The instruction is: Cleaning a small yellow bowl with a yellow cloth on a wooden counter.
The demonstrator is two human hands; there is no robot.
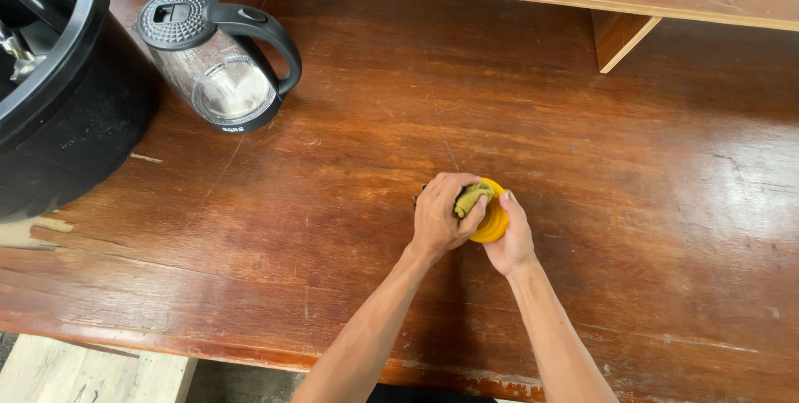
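Yellow cup [494, 221] mid-table, probably unobstructed

Bright, even light; soft glare on the table [583, 120]; edges perhaps slightly bowed.

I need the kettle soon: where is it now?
In the head view the glass kettle stands upright at the upper left of the wooden table, beside the large black appliance, well apart from both hands.

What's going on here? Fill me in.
A person stands at a wooden table, both hands together on a yellow round thing. The left hand presses an olive cloth against it; the right hand cups its side. A glass kettle and a black tub sit at the far left.
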